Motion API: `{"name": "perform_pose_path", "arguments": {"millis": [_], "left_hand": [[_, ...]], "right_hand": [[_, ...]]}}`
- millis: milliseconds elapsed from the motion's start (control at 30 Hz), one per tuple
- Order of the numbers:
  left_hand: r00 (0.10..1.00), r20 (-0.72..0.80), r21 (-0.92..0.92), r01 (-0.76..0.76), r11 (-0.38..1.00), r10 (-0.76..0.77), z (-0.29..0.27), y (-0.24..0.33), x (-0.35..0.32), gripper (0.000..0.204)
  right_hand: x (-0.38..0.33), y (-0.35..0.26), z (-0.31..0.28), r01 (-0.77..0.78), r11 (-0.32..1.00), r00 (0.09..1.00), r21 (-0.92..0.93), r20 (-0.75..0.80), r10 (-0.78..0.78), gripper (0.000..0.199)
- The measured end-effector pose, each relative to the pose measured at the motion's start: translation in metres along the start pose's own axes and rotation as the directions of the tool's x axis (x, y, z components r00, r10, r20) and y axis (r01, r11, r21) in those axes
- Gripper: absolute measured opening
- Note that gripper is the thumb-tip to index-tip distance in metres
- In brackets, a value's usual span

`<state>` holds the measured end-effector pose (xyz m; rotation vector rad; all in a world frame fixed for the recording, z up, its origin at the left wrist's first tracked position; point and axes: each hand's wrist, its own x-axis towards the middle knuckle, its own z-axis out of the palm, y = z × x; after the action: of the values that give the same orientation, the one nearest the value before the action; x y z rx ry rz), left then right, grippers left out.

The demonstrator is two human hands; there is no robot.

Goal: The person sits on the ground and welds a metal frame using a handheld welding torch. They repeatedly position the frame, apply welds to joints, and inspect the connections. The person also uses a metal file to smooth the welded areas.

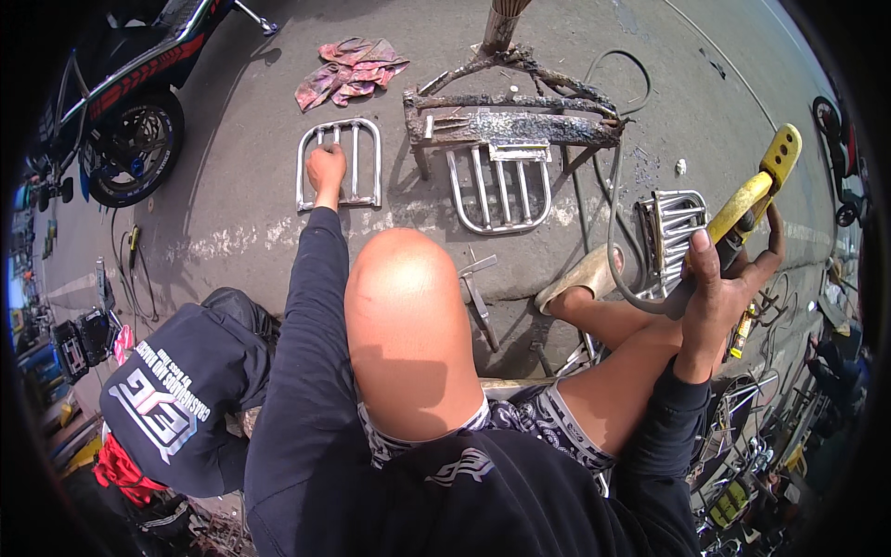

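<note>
My left hand (325, 172) is closed around a middle bar of a silver tubular metal rack (378, 153) lying on the pavement. In my raised right hand (719, 302) is a yellow welding electrode holder (745, 206) with a dark handle, its cable curving away behind my wrist. No rod shows clearly in its jaws. Ahead of me stands a rough, spatter-covered metal work stand (520, 128). A second silver rack (501, 206) lies partly under it. Several more silver racks (676, 232) are stacked beside my right foot.
A hammer-like metal tool (480, 297) lies by my knee. A stained rag (351, 72) is beyond the rack. Cables (617, 186) cross the ground on the right. A motorcycle (135, 139) stands far left; a person in a dark hoodie (181, 390) crouches near left.
</note>
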<state>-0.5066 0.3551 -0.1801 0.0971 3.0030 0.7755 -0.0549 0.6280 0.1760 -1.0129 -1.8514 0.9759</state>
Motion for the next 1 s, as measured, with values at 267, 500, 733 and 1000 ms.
{"name": "perform_pose_path", "arguments": {"millis": [267, 500, 733, 1000], "left_hand": [[0.388, 0.86, -0.163, -0.408, 0.898, 0.332, -0.037, 0.07, -0.135, 0.036], [0.598, 0.694, -0.047, -0.517, 0.855, 0.4, 0.084, 0.065, -0.168, 0.058], [0.772, 0.579, 0.18, -0.436, 0.882, 0.263, 0.177, 0.076, -0.16, 0.072], [0.676, 0.73, -0.391, 0.292, 0.873, 0.101, 0.125, 0.06, -0.202, 0.022]], "right_hand": [[0.006, 0.007, -0.046, -0.027, 0.909, 0.997, 0.415, -0.056, 0.056, 0.087], [0.016, 0.026, -0.077, -0.029, 0.73, 0.981, 0.683, -0.12, 0.152, 0.091], [0.022, 0.041, -0.091, -0.089, 0.727, 0.968, 0.68, -0.112, 0.223, 0.095], [0.033, 0.035, -0.085, -0.096, 0.727, 0.962, 0.68, -0.125, 0.243, 0.102]]}}
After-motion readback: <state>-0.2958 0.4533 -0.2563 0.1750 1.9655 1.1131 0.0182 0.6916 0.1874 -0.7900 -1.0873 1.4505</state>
